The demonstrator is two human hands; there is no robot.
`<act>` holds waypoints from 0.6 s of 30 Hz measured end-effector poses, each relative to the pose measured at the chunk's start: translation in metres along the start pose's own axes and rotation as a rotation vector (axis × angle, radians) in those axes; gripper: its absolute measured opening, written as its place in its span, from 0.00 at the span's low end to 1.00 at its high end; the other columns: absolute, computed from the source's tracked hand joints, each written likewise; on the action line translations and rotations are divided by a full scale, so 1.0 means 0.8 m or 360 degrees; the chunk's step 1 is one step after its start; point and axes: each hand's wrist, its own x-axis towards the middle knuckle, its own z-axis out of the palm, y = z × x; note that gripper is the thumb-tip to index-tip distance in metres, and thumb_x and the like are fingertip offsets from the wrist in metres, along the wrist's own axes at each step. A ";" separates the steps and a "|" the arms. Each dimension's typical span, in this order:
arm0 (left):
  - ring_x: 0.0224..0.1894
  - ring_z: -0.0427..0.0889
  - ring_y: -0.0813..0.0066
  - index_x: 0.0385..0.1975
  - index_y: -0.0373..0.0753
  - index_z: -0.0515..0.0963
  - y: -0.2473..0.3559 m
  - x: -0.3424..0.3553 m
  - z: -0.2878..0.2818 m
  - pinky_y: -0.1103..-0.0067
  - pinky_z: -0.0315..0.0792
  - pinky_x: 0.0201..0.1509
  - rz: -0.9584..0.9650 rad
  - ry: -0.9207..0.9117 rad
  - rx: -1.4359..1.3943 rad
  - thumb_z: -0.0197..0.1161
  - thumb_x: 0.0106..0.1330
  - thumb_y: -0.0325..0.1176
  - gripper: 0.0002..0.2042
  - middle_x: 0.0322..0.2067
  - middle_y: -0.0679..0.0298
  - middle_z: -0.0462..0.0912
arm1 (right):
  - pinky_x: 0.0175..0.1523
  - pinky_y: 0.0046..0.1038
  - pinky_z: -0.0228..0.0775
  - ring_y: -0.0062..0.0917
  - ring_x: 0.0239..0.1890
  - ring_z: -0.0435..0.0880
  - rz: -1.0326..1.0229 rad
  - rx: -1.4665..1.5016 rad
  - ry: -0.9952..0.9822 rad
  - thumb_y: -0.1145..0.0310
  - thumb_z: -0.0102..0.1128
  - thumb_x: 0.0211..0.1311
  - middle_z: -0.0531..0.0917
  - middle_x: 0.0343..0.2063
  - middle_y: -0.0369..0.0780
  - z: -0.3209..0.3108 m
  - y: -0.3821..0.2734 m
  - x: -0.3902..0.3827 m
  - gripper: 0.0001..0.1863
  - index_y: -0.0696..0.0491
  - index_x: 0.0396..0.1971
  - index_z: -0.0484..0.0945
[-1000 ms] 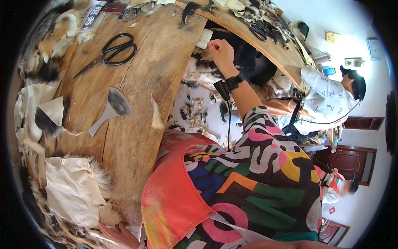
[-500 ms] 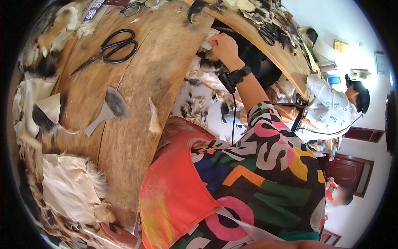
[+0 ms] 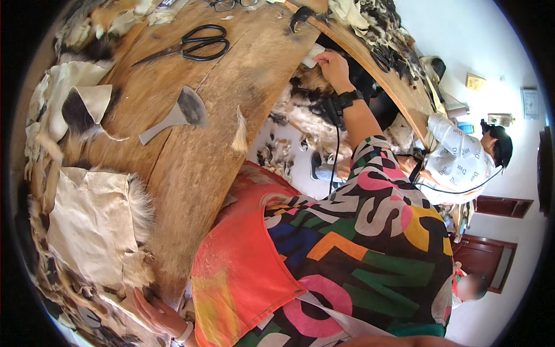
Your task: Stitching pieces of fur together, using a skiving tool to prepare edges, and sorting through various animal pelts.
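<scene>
Hands well apart: right hand pinching 1 pale piece, left hand spread and slack

The right hand point(image 3: 335, 70) reaches past the table edge with fingers bunched together on the pale piece point(image 3: 310, 56), beside the wooden table point(image 3: 193, 179). A black device point(image 3: 350, 99) is strapped at that wrist. The left hand point(image 3: 159, 317) lies with fingers extended beside the pelt square point(image 3: 92, 225); what its palm presses on cannot be told. The square lies flat just beyond these fingers, pale side up, fur showing along the side toward the right hand.

Between the 2 hands, on the wood, are 1 light fur tuft point(image 3: 240, 133) and 1 fan-shaped blade point(image 3: 179, 115) with a grey handle. Black-handled scissors point(image 3: 199, 46) lie nearer the right hand, blade tips pointing away from it. A red apron point(image 3: 237, 277) hangs between the forearms. Beyond the right forearm, 1 person point(image 3: 457, 156) in a white printed garment sits well apart.
</scene>
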 end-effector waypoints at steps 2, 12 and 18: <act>0.59 0.75 0.52 0.62 0.37 0.71 -0.003 -0.002 0.000 0.64 0.68 0.61 0.0008 0.0017 -0.0072 0.47 0.70 0.29 0.21 0.58 0.53 0.76 | 0.45 0.35 0.75 0.38 0.39 0.84 -0.0051 -0.0004 0.0003 0.71 0.62 0.54 0.85 0.36 0.43 -0.002 0.001 -0.001 0.07 0.47 0.32 0.86; 0.58 0.75 0.53 0.61 0.36 0.72 -0.020 -0.007 0.019 0.64 0.69 0.59 0.0078 0.0061 -0.0061 0.48 0.70 0.29 0.19 0.58 0.54 0.76 | 0.45 0.37 0.75 0.41 0.39 0.83 -0.0079 -0.0122 0.0010 0.71 0.60 0.54 0.85 0.31 0.43 0.016 -0.004 -0.013 0.06 0.48 0.29 0.85; 0.58 0.76 0.53 0.54 0.33 0.76 -0.029 0.004 0.018 0.65 0.70 0.60 0.0155 0.0174 -0.0006 0.47 0.66 0.22 0.18 0.57 0.56 0.77 | 0.45 0.38 0.75 0.41 0.39 0.84 0.0038 0.0041 -0.0005 0.69 0.61 0.54 0.86 0.32 0.43 0.037 -0.001 -0.020 0.05 0.48 0.28 0.85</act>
